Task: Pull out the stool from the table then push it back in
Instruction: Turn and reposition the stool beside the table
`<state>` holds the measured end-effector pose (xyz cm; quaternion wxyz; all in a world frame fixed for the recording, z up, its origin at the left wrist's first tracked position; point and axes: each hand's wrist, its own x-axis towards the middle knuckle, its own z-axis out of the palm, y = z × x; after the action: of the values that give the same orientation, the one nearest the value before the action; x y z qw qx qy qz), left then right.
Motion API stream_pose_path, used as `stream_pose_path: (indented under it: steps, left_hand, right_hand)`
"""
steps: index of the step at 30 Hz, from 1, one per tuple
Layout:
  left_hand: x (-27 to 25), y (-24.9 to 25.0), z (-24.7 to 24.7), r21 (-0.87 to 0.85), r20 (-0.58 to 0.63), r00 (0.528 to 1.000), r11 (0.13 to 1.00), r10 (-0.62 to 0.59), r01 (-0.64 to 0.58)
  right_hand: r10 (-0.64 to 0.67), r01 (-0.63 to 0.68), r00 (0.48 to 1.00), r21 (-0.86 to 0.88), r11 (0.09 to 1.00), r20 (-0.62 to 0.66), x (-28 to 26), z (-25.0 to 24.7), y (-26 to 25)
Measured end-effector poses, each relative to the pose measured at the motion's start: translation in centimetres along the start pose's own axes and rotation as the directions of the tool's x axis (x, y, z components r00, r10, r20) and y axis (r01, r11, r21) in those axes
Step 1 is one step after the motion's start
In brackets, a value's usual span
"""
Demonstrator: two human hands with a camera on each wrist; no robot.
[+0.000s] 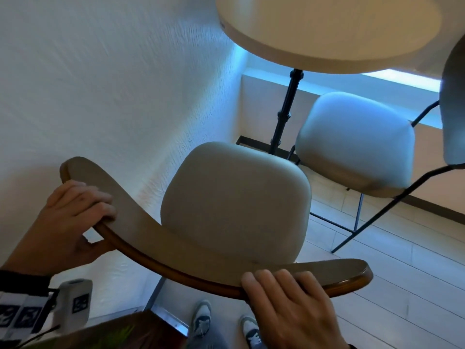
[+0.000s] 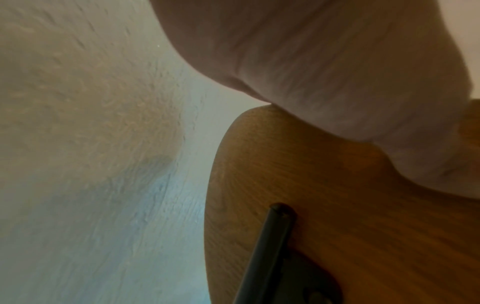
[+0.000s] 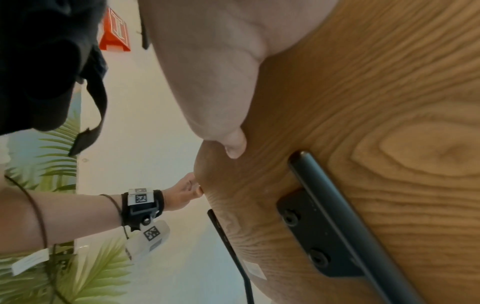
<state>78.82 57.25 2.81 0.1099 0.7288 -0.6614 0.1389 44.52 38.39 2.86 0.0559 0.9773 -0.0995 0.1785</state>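
Note:
The stool (image 1: pixel 234 205) has a grey padded seat and a curved backrest (image 1: pixel 156 235) with a brown wooden rear face. It stands in front of the round pale table (image 1: pixel 327 31), its seat clear of the tabletop. My left hand (image 1: pixel 68 222) grips the left end of the backrest, fingers over the top, thumb behind. My right hand (image 1: pixel 289 306) holds the right end, fingers laid over the padded front. The wrist views show the wooden back (image 2: pixel 324 205) (image 3: pixel 389 144), its black metal bracket (image 3: pixel 319 232) and my right thumb (image 3: pixel 233 142) pressed on the wood.
A white textured wall (image 1: pixel 100 84) runs close along the stool's left side. A second grey stool (image 1: pixel 357 144) stands at the right under the table, near the black table leg (image 1: pixel 284 109). My feet (image 1: pixel 226 326) stand on the pale plank floor behind the stool.

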Motion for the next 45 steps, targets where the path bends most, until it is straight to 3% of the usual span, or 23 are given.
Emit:
stream_pose_path:
  steps: [6,10,16,26,45]
  left_hand:
    - [-0.2,-0.9,0.5,-0.073,-0.019,1.000,0.997,-0.006,0.005]
    - [0.6,-2.6,0.4,-0.086,-0.054,0.997,0.995,0.055,-0.059]
    - [1.2,-4.5,1.0,-0.102,-0.106,0.985,0.984,0.134,-0.144]
    - [1.5,-7.9,0.8,-0.095,-0.128,0.980,0.981,0.154,-0.167]
    - [2.4,-8.6,1.4,-0.129,-0.175,0.973,0.976,0.150,-0.174]
  right_hand:
    - [0.139,-0.139,0.990,0.012,0.990,-0.025,-0.1,0.2,-1.0]
    - [0.368,-0.371,0.927,-0.039,0.928,-0.072,0.2,0.3,-3.0]
    - [0.468,-0.469,0.883,-0.024,0.883,-0.034,1.5,0.5,-4.3]
    - [0.464,-0.466,0.885,-0.065,0.883,-0.040,4.0,1.9,-6.4]
    - [0.442,-0.451,0.891,-0.092,0.888,-0.105,4.1,3.2,-6.0]
